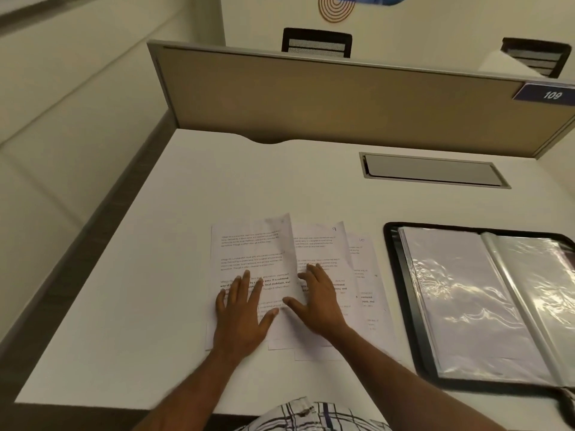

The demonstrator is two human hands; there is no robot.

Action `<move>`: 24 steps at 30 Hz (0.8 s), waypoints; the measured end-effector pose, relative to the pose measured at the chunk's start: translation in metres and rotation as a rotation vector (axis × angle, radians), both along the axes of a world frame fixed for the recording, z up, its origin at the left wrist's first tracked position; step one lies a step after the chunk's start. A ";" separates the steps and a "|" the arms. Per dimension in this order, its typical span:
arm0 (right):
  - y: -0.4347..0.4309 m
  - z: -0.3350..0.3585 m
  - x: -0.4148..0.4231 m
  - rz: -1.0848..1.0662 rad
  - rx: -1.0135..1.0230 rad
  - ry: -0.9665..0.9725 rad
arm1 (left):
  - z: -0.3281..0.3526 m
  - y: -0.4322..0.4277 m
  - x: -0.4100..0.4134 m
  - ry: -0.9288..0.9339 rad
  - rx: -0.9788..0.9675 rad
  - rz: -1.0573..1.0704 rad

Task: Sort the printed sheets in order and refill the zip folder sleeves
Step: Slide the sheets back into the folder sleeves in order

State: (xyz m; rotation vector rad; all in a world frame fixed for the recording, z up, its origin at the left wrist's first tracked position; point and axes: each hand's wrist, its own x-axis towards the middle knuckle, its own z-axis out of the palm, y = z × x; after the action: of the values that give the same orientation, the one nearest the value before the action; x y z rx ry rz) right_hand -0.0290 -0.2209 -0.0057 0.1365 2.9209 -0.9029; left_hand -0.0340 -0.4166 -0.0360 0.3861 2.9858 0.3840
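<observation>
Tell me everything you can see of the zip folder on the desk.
The zip folder lies open and flat at the right of the white desk, its right part cut off by the frame. A black border rims it; inside, clear glossy plastic sleeves, wrinkled and catching light, fan from a pale spine. Only the desk touches it; the printed sheets lie apart to its left.

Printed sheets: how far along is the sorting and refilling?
Done: the black zip folder lies open, clear plastic sleeves exposed. In hand: the left hand and right hand rest on the fanned white printed sheets, handwritten numbers 9 and 10 showing. Left: finishing the order and sleeving these sheets.
</observation>
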 end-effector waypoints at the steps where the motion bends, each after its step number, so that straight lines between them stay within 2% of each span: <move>1: -0.003 0.002 0.000 -0.019 -0.043 0.014 | 0.000 0.000 0.000 0.004 0.001 -0.004; 5: -0.014 0.016 0.000 -0.106 -0.257 -0.050 | 0.001 0.000 0.000 0.011 0.020 -0.010; 8: -0.013 0.016 -0.002 -0.177 -0.344 -0.088 | 0.004 -0.001 -0.001 0.028 0.026 -0.015; 16: 0.030 0.025 0.008 -0.366 -0.656 -0.105 | 0.022 0.000 -0.009 0.074 0.020 -0.036; 24: 0.096 0.036 0.051 -0.589 -0.821 -0.054 | 0.044 0.032 -0.018 0.099 0.033 -0.099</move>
State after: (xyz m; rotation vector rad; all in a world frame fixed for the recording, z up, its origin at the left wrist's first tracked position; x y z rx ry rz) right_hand 0.0217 -0.1246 0.0307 0.9454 2.2212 -2.0270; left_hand -0.0515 -0.3843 0.0078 0.5694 3.0440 0.4171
